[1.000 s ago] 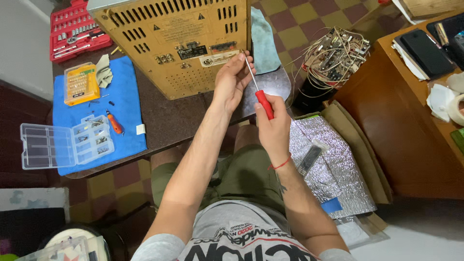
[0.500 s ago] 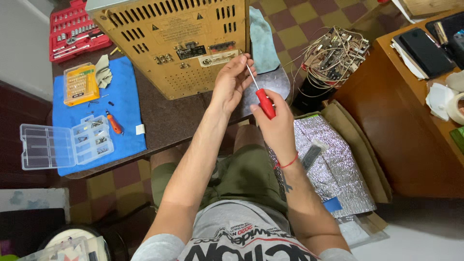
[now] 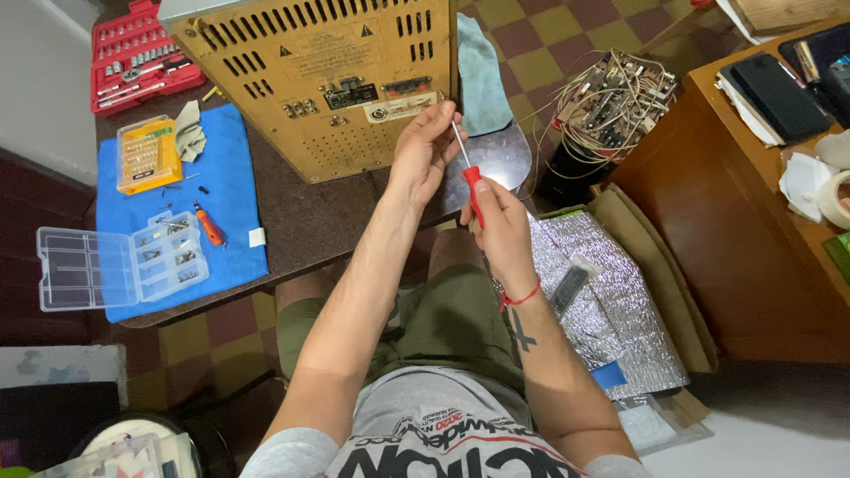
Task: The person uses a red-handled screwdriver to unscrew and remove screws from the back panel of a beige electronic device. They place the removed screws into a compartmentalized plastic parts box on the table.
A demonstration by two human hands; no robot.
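Observation:
My right hand (image 3: 498, 221) grips the red handle of a screwdriver (image 3: 472, 181), whose thin shaft points up toward the lower right corner of a yellow perforated back panel (image 3: 328, 80) standing on the dark table (image 3: 301, 217). The fingers of my left hand (image 3: 425, 150) pinch around the shaft's tip, right at the panel's corner. What sits under the tip is hidden by the fingers.
On a blue mat (image 3: 226, 190) at the left lie a clear compartment box (image 3: 119, 265), a yellow bit case (image 3: 146, 155) and a small orange screwdriver (image 3: 210, 226). A red socket set (image 3: 142, 55) lies behind. A bundle of wires and boards (image 3: 611, 102), silver foil padding (image 3: 602, 301) and a wooden desk (image 3: 735, 221) are on the right.
Both hands have shifted only slightly; the screwdriver stays at the panel's lower right corner with the left fingers on its tip.

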